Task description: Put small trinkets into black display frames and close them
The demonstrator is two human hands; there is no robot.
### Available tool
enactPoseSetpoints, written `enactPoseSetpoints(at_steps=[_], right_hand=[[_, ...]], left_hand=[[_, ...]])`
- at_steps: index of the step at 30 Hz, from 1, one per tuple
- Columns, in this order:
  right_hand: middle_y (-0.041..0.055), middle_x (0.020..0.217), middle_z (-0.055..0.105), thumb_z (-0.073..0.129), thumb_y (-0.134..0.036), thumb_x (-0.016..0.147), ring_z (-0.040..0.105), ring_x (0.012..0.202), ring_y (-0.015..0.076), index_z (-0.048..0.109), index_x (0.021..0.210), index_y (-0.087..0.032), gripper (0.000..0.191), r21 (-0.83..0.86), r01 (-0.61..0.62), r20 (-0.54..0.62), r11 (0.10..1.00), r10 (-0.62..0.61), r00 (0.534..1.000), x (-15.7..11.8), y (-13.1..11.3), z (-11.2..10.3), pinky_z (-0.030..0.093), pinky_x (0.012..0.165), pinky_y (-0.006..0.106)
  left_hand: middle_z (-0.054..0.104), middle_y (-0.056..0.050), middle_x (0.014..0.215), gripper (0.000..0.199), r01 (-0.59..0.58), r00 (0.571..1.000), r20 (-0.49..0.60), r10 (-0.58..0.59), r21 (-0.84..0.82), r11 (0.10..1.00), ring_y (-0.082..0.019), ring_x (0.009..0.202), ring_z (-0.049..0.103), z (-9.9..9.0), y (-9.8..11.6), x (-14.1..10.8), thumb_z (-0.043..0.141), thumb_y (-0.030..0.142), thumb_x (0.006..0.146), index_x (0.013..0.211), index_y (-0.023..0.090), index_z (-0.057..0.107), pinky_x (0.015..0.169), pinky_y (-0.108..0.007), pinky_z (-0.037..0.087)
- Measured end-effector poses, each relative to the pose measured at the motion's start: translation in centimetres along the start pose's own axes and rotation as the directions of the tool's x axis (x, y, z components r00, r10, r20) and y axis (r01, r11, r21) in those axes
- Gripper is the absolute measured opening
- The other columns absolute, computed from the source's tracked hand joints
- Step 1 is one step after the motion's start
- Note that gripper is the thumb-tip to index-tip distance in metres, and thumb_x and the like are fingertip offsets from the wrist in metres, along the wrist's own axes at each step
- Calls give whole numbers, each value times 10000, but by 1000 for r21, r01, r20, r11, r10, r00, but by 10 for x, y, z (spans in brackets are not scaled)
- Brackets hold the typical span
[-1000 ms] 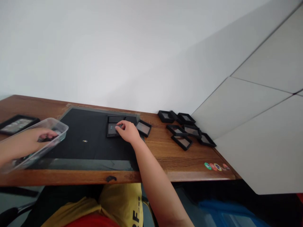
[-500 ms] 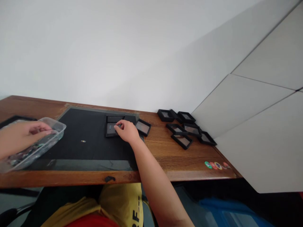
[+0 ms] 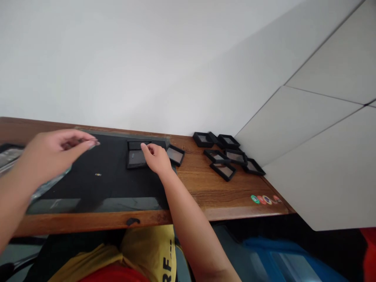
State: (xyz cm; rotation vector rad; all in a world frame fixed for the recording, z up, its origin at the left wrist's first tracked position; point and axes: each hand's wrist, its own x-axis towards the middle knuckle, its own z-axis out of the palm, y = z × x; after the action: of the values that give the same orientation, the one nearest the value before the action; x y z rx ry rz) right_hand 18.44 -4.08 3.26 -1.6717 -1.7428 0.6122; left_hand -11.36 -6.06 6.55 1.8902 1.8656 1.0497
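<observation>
Left hand pinches a small piece over the mat, right hand at an open frame

The left hand (image 3: pixel 55 154) is raised above the left part of the black mat (image 3: pixel 114 190), its thumb and fingertips brought narrowly together on a small shiny piece (image 3: pixel 95 143); what exactly it is, is too small to tell. Beneath that hand and wrist, toward the desk's left front corner, a clear plastic tub (image 3: pixel 51 183) is mostly hidden. Another dark frame (image 3: pixel 11 150) shows at the left border of the view, partly covered by the arm.

The right hand (image 3: pixel 158 157) is at the right side of the open frame (image 3: pixel 136 158), which lies on the mat toward the desk's back edge. Its thumb and fingers are curled close together; whether they grip anything cannot be told. Just right of that hand, a tilted black frame (image 3: pixel 175 155) lies across the mat's right edge.

A tiny light chip (image 3: pixel 98 174) lies on the mat, between the tub and the open frame. On the wooden desk (image 3: pixel 190 186), a cluster of black frames (image 3: pixel 223 171) sits near the back right corner, some overlapping. Round stickers (image 3: pixel 264 199) line the front edge near the right corner.
</observation>
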Motion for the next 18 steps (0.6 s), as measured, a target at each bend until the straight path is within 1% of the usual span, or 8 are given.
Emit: enactPoseSetpoints(at_steps=[2, 3, 4, 6, 9, 12, 14, 18], right_hand=[[-23, 711, 598, 560, -589, 1072, 551, 709, 137, 729, 862, -197, 476, 153, 69, 15, 986, -72, 997, 1, 2, 3, 356, 648, 269], [-33, 697, 579, 583, -589, 1057, 549, 695, 128, 726, 866, -196, 460, 237, 94, 27, 967, -103, 994, 1, 3, 5, 373, 647, 258], [-42, 687, 568, 614, -586, 1038, 548, 679, 121, 728, 876, -196, 438, 314, 107, 40, 943, -125, 991, 1, 4, 7, 389, 642, 248], [-53, 675, 571, 695, -568, 985, 546, 641, 113, 745, 905, -199, 381, 406, 100, 71, 908, -140, 988, 1, 6, 9, 403, 615, 238], [-55, 676, 608, 806, -505, 908, 547, 615, 107, 790, 972, -208, 304, 373, 81, 108, 924, -130, 986, 0, 8, 8, 398, 585, 234], [-42, 721, 654, 833, -441, 896, 554, 641, 102, 817, 1006, -211, 255, 277, 97, 120, 956, -134, 984, 0, 9, 7, 394, 598, 233], [-35, 746, 669, 815, -418, 917, 552, 655, 98, 824, 1002, -205, 230, 248, 115, 120, 962, -148, 982, 1, 8, 7, 394, 615, 236], [-38, 740, 657, 805, -396, 923, 538, 656, 96, 824, 996, -201, 209, 260, 128, 115, 957, -162, 980, 2, 9, 9, 389, 623, 237]], left_hand=[[822, -30, 861, 406, -44, 997, 55, 49, -85, 995, -238, 723, 688, 27, 32, 2, 672, 634, 801, 942, 293, 840, 693, -365, 526], [815, -35, 834, 391, -72, 993, 83, 84, -142, 987, -231, 707, 678, 43, 41, 3, 665, 600, 795, 925, 273, 835, 701, -362, 528], [813, -42, 823, 386, -91, 991, 80, 107, -185, 979, -231, 700, 676, 58, 46, 5, 661, 581, 788, 912, 259, 832, 698, -363, 525], [818, -50, 836, 385, -131, 987, 59, 149, -236, 963, -234, 713, 682, 87, 47, 8, 661, 570, 813, 927, 245, 834, 698, -362, 520], [829, -60, 897, 360, -160, 984, 27, 177, -308, 938, -232, 760, 700, 119, 37, 6, 661, 532, 852, 964, 238, 835, 719, -351, 543], [829, -60, 946, 325, -170, 982, 15, 186, -340, 925, -218, 772, 695, 132, 29, 0, 657, 479, 876, 998, 235, 834, 732, -337, 560], [818, -59, 935, 314, -184, 979, 17, 201, -332, 925, -213, 769, 690, 133, 26, -3, 658, 466, 890, 1009, 233, 833, 721, -330, 555], [799, -62, 910, 296, -223, 967, 42, 251, -335, 915, -214, 771, 681, 131, 24, -4, 664, 465, 901, 983, 229, 824, 719, -334, 545]])
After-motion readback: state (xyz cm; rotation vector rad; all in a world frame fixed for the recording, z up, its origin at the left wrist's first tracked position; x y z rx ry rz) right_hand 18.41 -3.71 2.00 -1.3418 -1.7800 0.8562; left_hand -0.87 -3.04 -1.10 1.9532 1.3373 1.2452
